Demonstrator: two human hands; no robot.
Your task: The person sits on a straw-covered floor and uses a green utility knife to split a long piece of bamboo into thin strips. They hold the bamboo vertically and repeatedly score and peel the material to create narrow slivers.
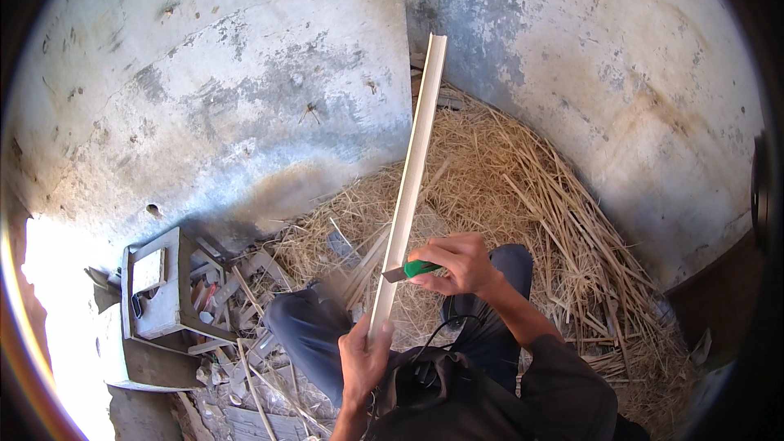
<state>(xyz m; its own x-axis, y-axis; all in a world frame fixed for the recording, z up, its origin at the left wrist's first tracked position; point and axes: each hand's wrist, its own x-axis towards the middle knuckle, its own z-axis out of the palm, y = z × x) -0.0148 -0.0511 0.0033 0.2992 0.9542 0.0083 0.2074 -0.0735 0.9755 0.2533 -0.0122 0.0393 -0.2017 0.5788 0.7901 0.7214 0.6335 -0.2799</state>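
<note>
A: Entry, head view; where does the pale strip (415,155) lie from you, and along which axis?

B: In front of you, rising from your lap; its long axis runs away from your body, leaning slightly right toward the far end; in view that end overlaps the wall corner (406,73); the near end sits between your knees (302,314), in your left hand (364,359).

A: State of your hands?

B: Left, closed round the near end, thumb along the strip; right hand (464,264), closed on the green-handled knife (420,268), to the right of the strip.

A: Which relation matters most?

B: Judgement: blade against axis; your blade (394,275) points left, roughly crosswise to the strip, a little beyond your left fingers; whether its edge bites or merely overlaps, I cannot tell.

A: Nearer hand?

B: Your left, touching it; your right reaches it only through the knife; most of the strip's length extends beyond the blade, above the straw (482,143).
</note>
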